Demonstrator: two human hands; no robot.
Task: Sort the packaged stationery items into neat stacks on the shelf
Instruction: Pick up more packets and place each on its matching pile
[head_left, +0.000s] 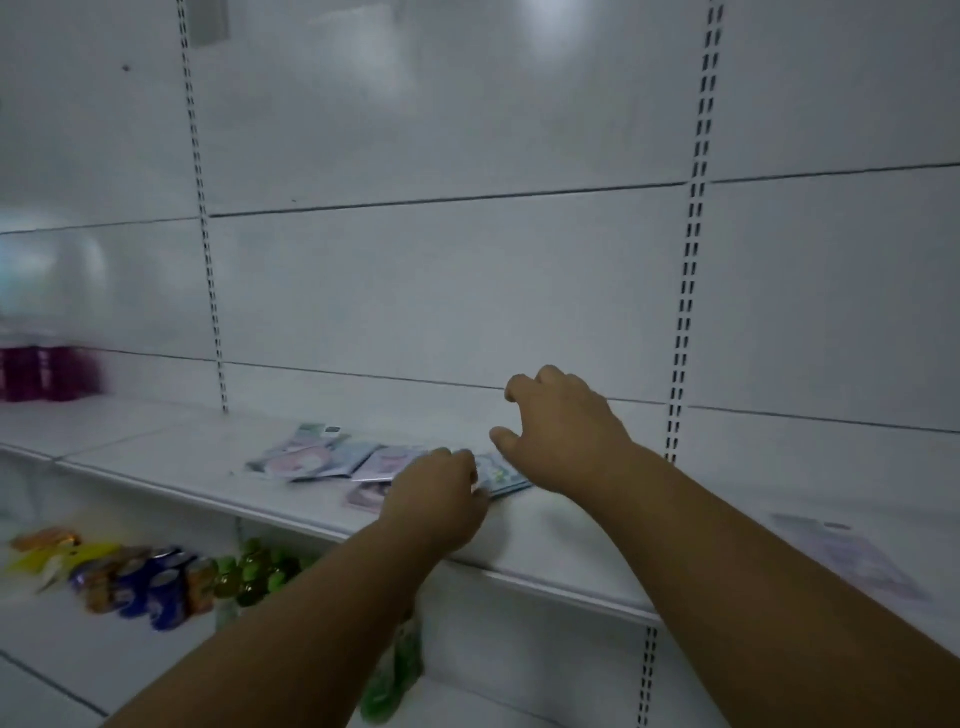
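Note:
Several flat stationery packets (322, 457) in pastel pink, blue and green lie loosely fanned on the white shelf (156, 467). My left hand (436, 499) rests at the right end of the spread, its fingers curled onto a blue-green packet (501, 475); whether it grips the packet is unclear. My right hand (561, 431) hovers just above and to the right of that packet, fingers apart and empty. A lone pale purple packet (847, 556) lies further right on the shelf.
Pink bottles (36, 371) stand at the shelf's far left. On the lower shelf sit colourful snack packs (130, 577) and green bottles (254, 571). Slotted uprights (685, 291) run up the white back wall.

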